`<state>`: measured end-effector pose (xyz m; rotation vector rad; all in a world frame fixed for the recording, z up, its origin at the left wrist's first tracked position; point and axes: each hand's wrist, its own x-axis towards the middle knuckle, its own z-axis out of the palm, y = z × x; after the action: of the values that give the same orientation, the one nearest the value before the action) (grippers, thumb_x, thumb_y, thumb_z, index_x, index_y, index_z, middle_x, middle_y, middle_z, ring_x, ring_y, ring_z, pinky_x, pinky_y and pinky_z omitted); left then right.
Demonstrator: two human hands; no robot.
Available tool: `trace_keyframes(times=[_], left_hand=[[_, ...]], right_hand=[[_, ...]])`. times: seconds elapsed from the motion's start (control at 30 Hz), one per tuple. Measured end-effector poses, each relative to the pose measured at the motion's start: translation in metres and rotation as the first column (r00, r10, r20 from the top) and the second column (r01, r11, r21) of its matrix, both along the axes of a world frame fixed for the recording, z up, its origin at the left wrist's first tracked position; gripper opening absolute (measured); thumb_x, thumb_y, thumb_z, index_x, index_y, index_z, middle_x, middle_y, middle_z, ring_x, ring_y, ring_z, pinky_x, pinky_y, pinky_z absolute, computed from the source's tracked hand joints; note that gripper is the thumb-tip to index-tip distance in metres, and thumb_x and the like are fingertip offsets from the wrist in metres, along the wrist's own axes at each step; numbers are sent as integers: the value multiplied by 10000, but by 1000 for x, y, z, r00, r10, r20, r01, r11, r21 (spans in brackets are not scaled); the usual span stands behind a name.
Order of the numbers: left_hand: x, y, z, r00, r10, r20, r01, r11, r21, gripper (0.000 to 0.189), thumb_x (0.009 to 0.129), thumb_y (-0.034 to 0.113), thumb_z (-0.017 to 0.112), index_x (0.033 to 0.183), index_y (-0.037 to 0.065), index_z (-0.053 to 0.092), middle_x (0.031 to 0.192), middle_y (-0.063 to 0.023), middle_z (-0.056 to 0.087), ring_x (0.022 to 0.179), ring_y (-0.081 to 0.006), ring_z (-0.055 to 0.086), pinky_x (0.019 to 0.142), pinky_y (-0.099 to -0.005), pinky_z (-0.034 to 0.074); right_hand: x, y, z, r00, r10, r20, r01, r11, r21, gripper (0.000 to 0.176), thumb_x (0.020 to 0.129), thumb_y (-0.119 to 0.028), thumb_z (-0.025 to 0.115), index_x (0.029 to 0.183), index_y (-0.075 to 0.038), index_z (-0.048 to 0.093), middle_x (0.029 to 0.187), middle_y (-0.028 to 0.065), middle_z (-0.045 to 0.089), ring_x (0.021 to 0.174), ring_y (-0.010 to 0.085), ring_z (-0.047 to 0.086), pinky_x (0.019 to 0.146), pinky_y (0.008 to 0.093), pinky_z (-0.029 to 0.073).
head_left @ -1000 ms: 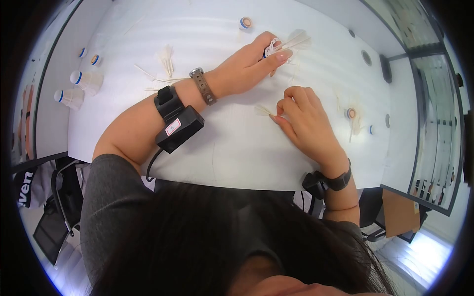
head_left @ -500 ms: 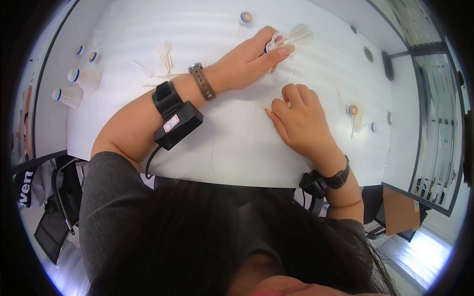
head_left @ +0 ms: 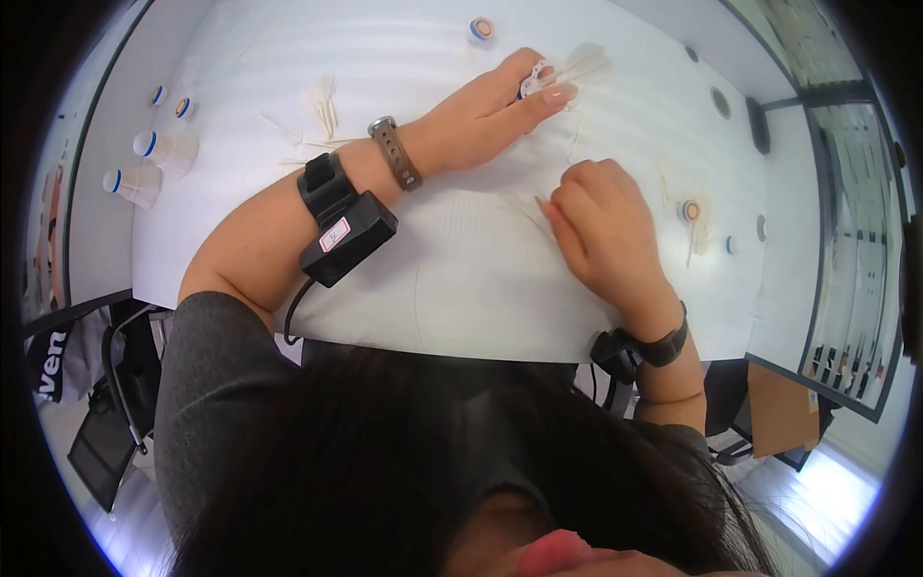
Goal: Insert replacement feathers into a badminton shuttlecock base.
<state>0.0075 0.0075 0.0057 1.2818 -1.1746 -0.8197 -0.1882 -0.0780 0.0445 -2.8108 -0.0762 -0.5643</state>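
Observation:
My left hand (head_left: 500,113) is closed round a partly stripped shuttlecock (head_left: 575,71) near the far middle of the white table. The shuttlecock's remaining feathers point to the right, and part of its cork is hidden by my fingers. To the right and nearer to me, my right hand (head_left: 606,231) is curled, its thumb and fingers pinching a thin pale feather (head_left: 531,212) that sticks out to the left, close to the tabletop. The two hands are apart.
On the white table (head_left: 452,279), two whole shuttlecocks (head_left: 171,152) lie at the left by two loose corks. Feathers (head_left: 325,108) lie beyond my left forearm. A cork (head_left: 482,28) sits at the far edge; another cork (head_left: 689,212) lies among feathers at the right.
My right hand has moved slightly right, away from the shuttlecock, and the pale feather at its fingertips now shows more clearly. My left hand has hardly moved.

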Motion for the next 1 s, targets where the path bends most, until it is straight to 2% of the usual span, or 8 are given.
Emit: trace_keyframes(times=[0.13,0.17,0.27,0.37,0.47,0.6,0.77,1.0], left_hand=[[0,-3,-6,993,-22,113,39,987,-157,477,902,434,702,1109,50,508,808,-13,518,733,-76,471,669,-239,425],[0,-2,-6,998,-67,3,67,996,-67,489,828,422,790,1034,60,534,808,5,523,748,-66,476,678,-229,432],[4,-1,2,999,-36,-1,36,998,-59,432,811,394,815,925,69,554,812,14,545,743,-55,486,666,-219,433],[0,3,16,999,-19,-48,18,1000,-17,412,778,351,853,828,87,541,773,22,560,693,-50,486,624,-215,427],[-1,-2,8,996,-22,88,23,1000,-9,305,776,228,853,867,86,598,699,30,601,569,-51,549,525,-214,456],[-4,-2,12,993,-58,-98,62,997,34,270,808,220,830,831,67,609,731,-4,650,634,-81,629,591,-222,512],[-3,-1,12,979,-132,-153,141,989,48,231,849,194,793,821,56,610,743,-32,675,674,-105,665,655,-244,535],[-2,-4,8,973,-103,-206,116,992,53,310,857,196,782,793,83,501,773,-66,686,704,-120,686,654,-241,548]], right_hand=[[-5,-2,0,973,-222,64,196,938,285,133,838,-83,715,796,-50,594,682,75,559,610,247,557,548,353,422],[-7,-6,-5,969,-236,69,193,905,379,121,871,-103,724,831,-38,630,627,71,599,537,196,590,500,293,435],[-5,-5,-5,935,-355,11,282,761,584,128,879,-112,732,843,-19,654,652,72,650,553,140,630,516,239,464],[-5,-10,-6,939,-341,40,267,798,540,133,876,-117,743,855,0,683,665,65,665,565,99,637,520,207,473],[-5,-9,-5,938,-344,33,267,783,562,124,873,-107,743,853,8,698,664,64,660,562,98,629,517,210,469],[-3,-9,-8,938,-347,12,272,754,598,102,866,-83,743,850,11,708,669,57,655,558,94,611,517,215,457],[-4,-11,-8,933,-358,47,257,750,609,96,869,-59,737,876,24,689,690,46,659,568,85,598,526,212,466],[-1,-16,-3,932,-361,14,97,287,953,193,966,-106,619,1085,44,596,774,94,672,590,137,635,586,237,507]])
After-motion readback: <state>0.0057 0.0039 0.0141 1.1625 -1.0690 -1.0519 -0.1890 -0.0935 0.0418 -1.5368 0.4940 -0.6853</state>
